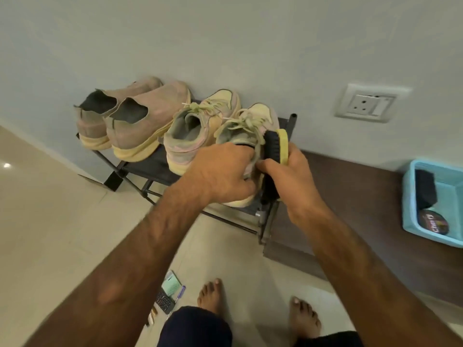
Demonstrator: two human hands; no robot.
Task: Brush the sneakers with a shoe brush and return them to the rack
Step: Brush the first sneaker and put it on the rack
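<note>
Yellow brush (275, 149) in right hand (293, 182) grip, left hand (220, 174) grip round sneaker (253, 121) (heel hidden)

soft, even indoor light with a yellowish cast. one small white glare spot sits on the floor (6, 165) at far left. shadows are faint and diffuse under the rack (150, 164) (no hard edges anywhere). the wall (225, 33) darkens toward the top corners. wide-angle bending curves the edges; the basket (408, 209) at right looks smeared.
</note>
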